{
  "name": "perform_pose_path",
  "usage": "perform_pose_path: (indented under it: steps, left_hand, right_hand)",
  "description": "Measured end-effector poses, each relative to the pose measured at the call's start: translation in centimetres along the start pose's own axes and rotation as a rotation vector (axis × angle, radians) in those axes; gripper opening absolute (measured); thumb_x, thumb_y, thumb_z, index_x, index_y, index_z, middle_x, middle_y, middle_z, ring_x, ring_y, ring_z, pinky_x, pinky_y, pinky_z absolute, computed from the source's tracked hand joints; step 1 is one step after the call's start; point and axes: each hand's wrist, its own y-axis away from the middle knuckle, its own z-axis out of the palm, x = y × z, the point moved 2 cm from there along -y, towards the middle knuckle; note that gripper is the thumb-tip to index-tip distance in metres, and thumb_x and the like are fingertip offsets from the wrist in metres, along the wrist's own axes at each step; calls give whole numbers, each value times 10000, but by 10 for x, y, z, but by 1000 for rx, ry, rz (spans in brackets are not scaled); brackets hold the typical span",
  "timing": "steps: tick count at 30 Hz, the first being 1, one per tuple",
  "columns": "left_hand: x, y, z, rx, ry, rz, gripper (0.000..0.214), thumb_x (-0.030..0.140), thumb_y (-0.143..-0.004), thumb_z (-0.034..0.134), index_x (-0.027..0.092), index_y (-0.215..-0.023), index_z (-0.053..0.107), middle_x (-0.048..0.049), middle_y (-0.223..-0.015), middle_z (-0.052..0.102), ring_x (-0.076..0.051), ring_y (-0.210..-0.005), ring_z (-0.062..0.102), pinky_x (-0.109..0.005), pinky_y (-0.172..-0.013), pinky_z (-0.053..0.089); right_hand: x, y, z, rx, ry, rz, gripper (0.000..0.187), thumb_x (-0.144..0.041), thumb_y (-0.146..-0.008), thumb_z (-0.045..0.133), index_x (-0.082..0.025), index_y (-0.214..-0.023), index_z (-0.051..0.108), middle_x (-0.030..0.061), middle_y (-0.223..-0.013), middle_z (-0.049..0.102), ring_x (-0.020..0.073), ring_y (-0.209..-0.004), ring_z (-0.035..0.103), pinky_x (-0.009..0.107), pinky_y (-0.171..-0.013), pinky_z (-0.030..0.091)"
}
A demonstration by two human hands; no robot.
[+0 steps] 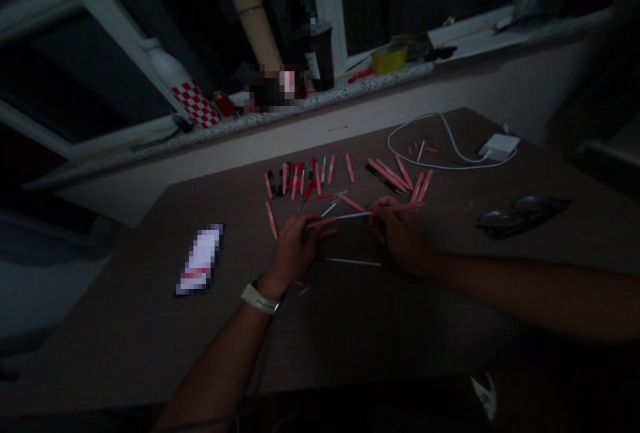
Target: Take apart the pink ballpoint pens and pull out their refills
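My left hand (293,250), with a white watch on its wrist, is closed on a pink pen barrel (321,222) over the brown table (150,326). My right hand (397,230) is closed on another pink pen part (407,206). A thin white refill (353,215) runs between the two pieces. A second white refill (353,262) lies on the table just below my hands. Several pink and red pens (300,180) lie in a row behind the hands, and more pink pens (395,174) lie to the right.
A phone (200,258) lies at the left of the table. Dark glasses (520,214) lie at the right. A white charger with its cable (497,146) sits at the back right. The windowsill (350,90) holds bottles, a tape roll and small items.
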Motion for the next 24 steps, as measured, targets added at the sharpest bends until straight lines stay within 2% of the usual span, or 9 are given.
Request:
perform_pose_path:
  steps: [5,24]
  left_hand:
    - [2,0,-1,16,-44,50,155,238,-979,517,188,-1094,609,-77,-1036,673,-217,-971,619,-358,-845,483]
    - [9,-4,-4,5,-7,-10,191,270,-996,496,196,-1076,653,-68,-1044,672,-212,-985,621,-349,-869,473]
  right_hand:
    - [0,0,0,27,-26,0,179,-377,-789,607,-226,-765,515,-72,-563,489,80,-422,362,196,-367,236]
    - [2,-1,-2,44,-6,2,140,-342,-787,582,-224,-758,511,-80,-557,470,78,-425,362,197,-376,250]
